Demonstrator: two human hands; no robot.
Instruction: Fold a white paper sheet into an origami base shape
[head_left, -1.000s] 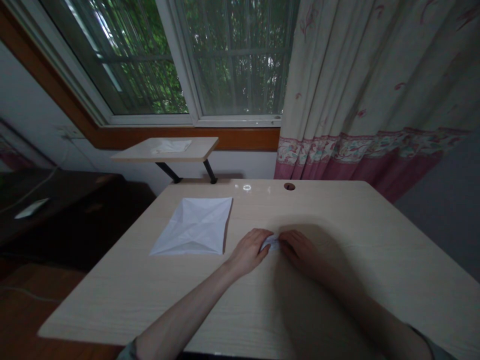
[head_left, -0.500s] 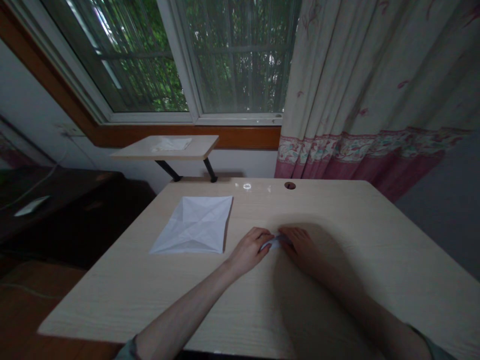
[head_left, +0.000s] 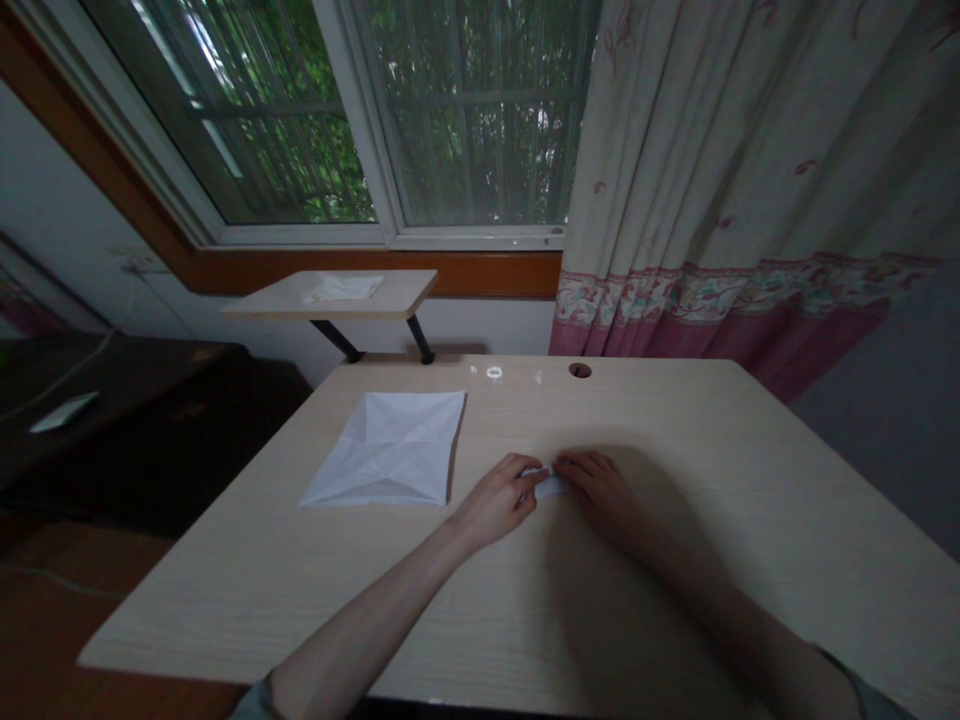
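A small folded white paper (head_left: 549, 485) lies near the middle of the pale wooden table (head_left: 675, 420). My left hand (head_left: 499, 500) pinches its left side with curled fingers. Pressing on its right side is my right hand (head_left: 604, 492), fingers bent over the paper. Most of the small paper is hidden under the fingers. A larger creased white sheet (head_left: 390, 450) lies flat on the table to the left of my hands, apart from them.
A round cable hole (head_left: 579, 370) sits at the table's far edge. Behind stands a small side shelf (head_left: 334, 295) under the window. A patterned curtain (head_left: 750, 180) hangs at the right. Dark furniture (head_left: 112, 400) stands at the left.
Both hands stayed at the small paper. Their fingers have shifted slightly forward and closer together over it, so less of the paper shows than a second ago.
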